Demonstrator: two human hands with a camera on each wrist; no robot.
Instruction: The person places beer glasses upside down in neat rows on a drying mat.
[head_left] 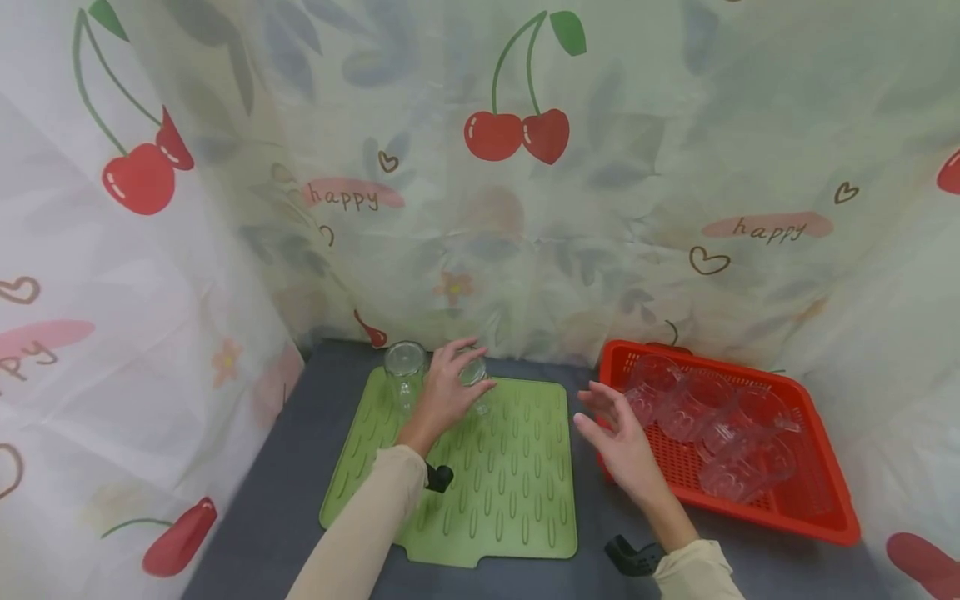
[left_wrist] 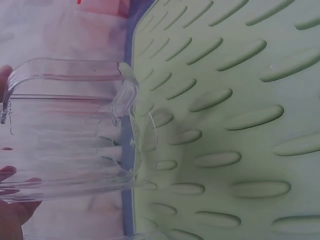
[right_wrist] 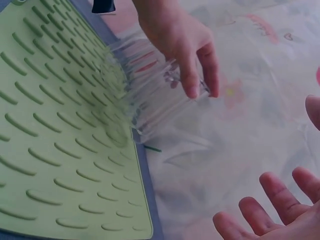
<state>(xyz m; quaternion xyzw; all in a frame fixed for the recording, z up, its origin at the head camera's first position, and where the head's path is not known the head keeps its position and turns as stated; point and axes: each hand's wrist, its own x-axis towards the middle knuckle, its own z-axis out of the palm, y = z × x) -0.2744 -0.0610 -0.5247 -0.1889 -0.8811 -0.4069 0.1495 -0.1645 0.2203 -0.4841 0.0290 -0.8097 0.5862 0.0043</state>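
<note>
Left hand (head_left: 444, 390) grips an inverted mug (head_left: 473, 372) over the mat (head_left: 517, 475), partly hiding it; rim contact unclear. Right hand (head_left: 624, 439): empty, fingers loosely spread. Second mug (head_left: 403, 363), left, partly covered. Basket (head_left: 757, 520), right: transparent mugs (head_left: 697, 404) overlap, outlines indistinct.

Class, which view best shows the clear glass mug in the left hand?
Left wrist: the clear glass mug is close, its handle plain. Head shows it small, partly behind the left hand; right wrist, partly covered too.
</note>
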